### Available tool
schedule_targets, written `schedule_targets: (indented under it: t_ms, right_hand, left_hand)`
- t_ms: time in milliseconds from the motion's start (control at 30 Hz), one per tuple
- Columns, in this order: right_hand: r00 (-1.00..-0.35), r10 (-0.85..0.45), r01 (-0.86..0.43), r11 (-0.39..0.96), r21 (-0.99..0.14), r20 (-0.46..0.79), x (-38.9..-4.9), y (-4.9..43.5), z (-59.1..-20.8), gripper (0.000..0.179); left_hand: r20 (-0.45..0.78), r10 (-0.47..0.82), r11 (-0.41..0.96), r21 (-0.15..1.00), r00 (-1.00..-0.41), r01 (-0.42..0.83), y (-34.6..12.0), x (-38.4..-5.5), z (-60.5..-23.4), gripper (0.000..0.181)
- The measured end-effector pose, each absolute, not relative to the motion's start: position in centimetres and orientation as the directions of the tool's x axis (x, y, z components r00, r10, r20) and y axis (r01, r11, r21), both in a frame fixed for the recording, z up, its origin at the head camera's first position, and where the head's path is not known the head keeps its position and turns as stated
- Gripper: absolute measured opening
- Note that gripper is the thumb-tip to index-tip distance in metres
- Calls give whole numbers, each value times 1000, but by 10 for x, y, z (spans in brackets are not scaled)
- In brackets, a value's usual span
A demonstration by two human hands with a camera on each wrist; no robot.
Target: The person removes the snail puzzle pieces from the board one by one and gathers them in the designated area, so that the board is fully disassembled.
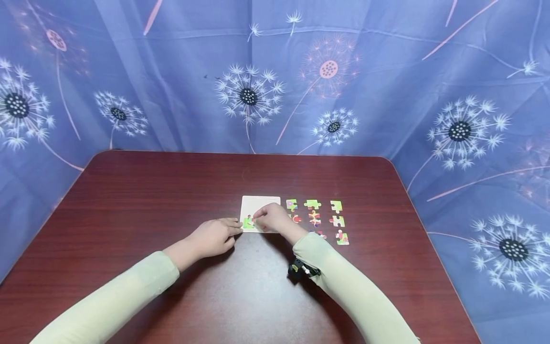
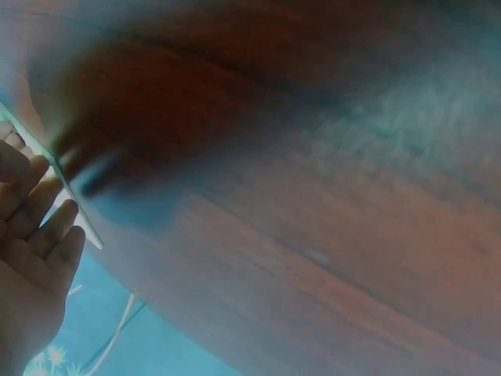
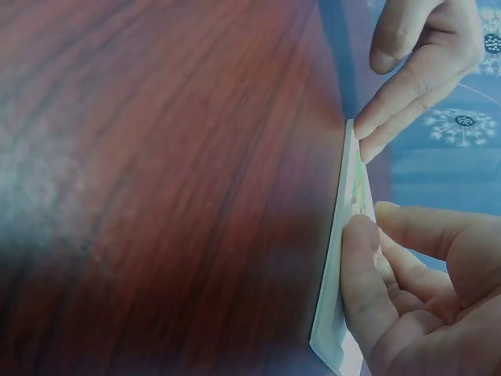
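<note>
A white puzzle board (image 1: 260, 199) lies flat on the table. In its lower left corner is a green puzzle piece (image 1: 248, 222) with a small red and white figure. My right hand (image 1: 275, 218) reaches over the board and pinches this piece at its right side with thumb and fingertips; the right wrist view shows thumb and forefinger close together at the board's surface. My left hand (image 1: 216, 236) rests on the table, with its extended fingertips touching the board's left edge. In the left wrist view, the left hand (image 2: 35, 243) shows beside the board's edge (image 2: 78, 205).
Right of the board, several loose puzzle pieces lie in rows, among them a green one (image 1: 312, 204) and a corner one (image 1: 342, 237). My right forearm partly covers the nearest ones. Blue dandelion-print cloth (image 1: 180, 86) hangs around the dark red wooden table (image 1: 142, 200).
</note>
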State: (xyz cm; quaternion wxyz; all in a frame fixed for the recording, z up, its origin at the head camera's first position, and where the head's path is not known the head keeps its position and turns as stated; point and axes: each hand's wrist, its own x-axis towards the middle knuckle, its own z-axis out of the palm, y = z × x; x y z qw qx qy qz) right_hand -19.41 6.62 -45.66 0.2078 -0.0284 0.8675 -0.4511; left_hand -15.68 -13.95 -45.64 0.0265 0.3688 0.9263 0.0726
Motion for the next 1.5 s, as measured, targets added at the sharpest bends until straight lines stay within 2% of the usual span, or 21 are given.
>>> schedule_targets:
  t_ms: [300, 867, 1367, 1500]
  right_hand:
    - [-912, -251, 121, 593, -796, -325, -194, 64, -451, 20]
    - [-936, -231, 11, 737, -676, -266, -201, 60, -450, 17]
    - [-930, -253, 29, 671, -741, -265, -201, 63, -451, 15]
    - [-931, -230, 83, 625, -776, -284, -206, 69, -441, 12]
  left_hand:
    - [-13, 695, 713, 142, -719, 687, -136, -159, -455, 34]
    - [-18, 691, 716, 155, -723, 681, -137, -157, -454, 35]
    - [-35, 687, 719, 178, -726, 672, -138, -153, -456, 35]
    - [-31, 683, 724, 166, -730, 670, -137, -155, -454, 36]
